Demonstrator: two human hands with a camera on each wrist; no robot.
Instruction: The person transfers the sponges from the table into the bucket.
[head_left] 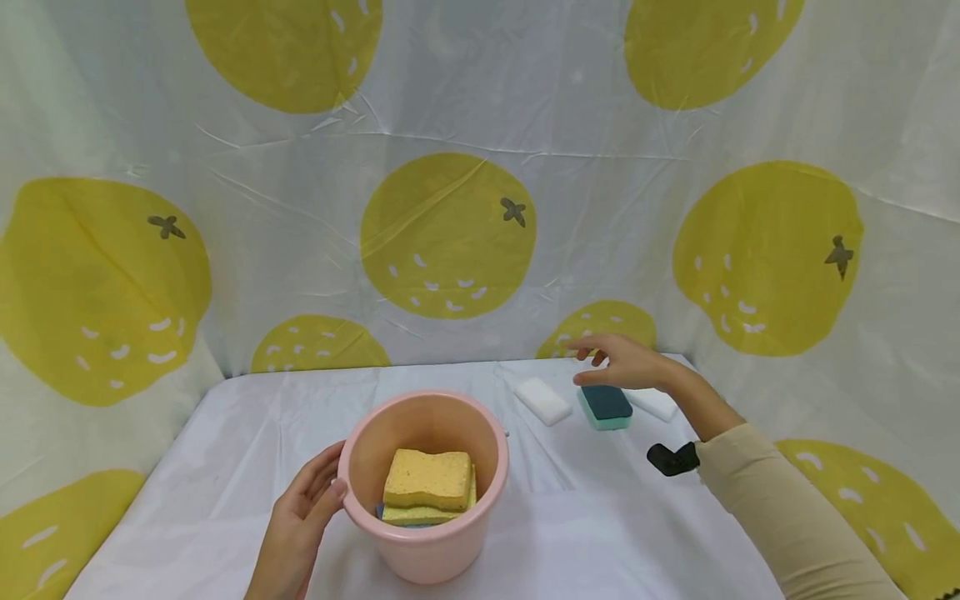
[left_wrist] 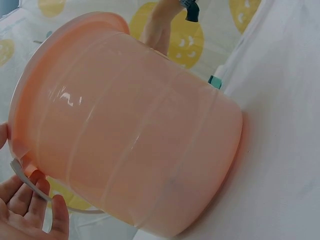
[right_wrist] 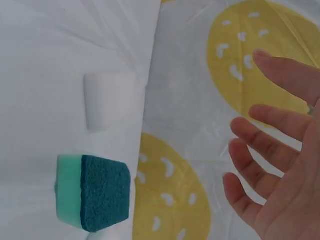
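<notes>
My left hand (head_left: 303, 508) grips the rim of a pink bucket (head_left: 438, 542) at its left side, thumb on top of the edge. In the left wrist view its fingers lie under the rim by the thin bucket handle (left_wrist: 34, 188). Inside the bucket sit stacked sponges, a yellow sponge (head_left: 427, 479) uppermost and a bit of blue below. My right hand (head_left: 626, 362) hovers, fingers spread and holding nothing, over a green scrub sponge (head_left: 606, 404) with a dark top. Left of that lies a white sponge block (head_left: 543, 401).
Another white block (head_left: 656, 404) lies right of the green sponge, partly hidden by my right wrist. A white cloth covers the table (head_left: 585, 525). Behind and at the sides hangs a white curtain (head_left: 585, 225) with yellow fruit prints.
</notes>
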